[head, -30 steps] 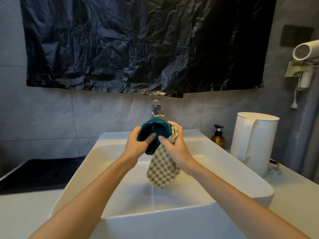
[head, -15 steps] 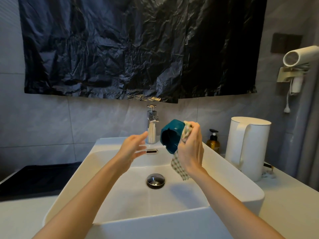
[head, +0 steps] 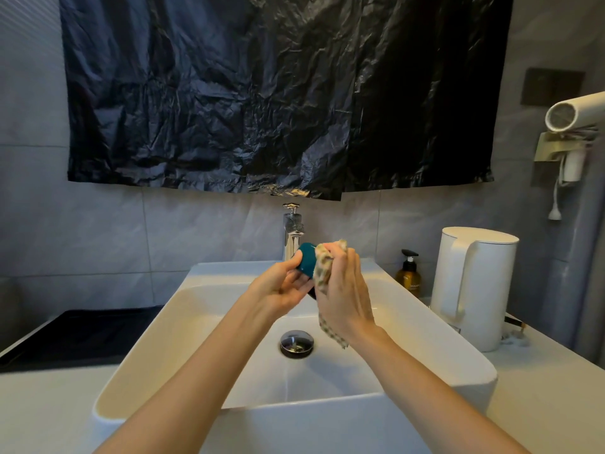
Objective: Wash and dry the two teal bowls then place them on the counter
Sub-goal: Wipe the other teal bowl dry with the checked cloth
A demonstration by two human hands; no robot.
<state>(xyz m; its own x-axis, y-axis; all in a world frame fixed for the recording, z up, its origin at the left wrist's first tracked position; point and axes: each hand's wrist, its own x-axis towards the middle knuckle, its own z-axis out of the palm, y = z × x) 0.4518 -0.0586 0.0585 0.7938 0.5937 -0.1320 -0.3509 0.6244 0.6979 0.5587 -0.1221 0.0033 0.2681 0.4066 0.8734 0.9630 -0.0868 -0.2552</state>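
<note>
Grey-tiled wall (head: 98, 240), white basin (head: 229, 268): left grip (head: 281, 288) round teal bowl (head: 306, 263), right grip (head: 343, 290) apparently round checked cloth (head: 322, 273)

Your left hand (head: 281, 290) and right hand (head: 343, 301) are bare; behind them your forearms (head: 209, 365) run bare to the frame's edge.

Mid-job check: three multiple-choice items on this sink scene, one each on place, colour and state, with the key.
1. Where does the amber pump bottle stand? A) between the sink and the white kettle B) inside the sink C) on the black hob
2. What colour is the held bowl? A) white B) red C) teal
3. What is the right hand doing? A) hanging idle B) gripping the checked cloth against the bowl C) lifting the kettle
1 A, it stands beside the kettle; 2 C, teal shows by the cloth; 3 B, its fingers curl round the cloth.
</note>
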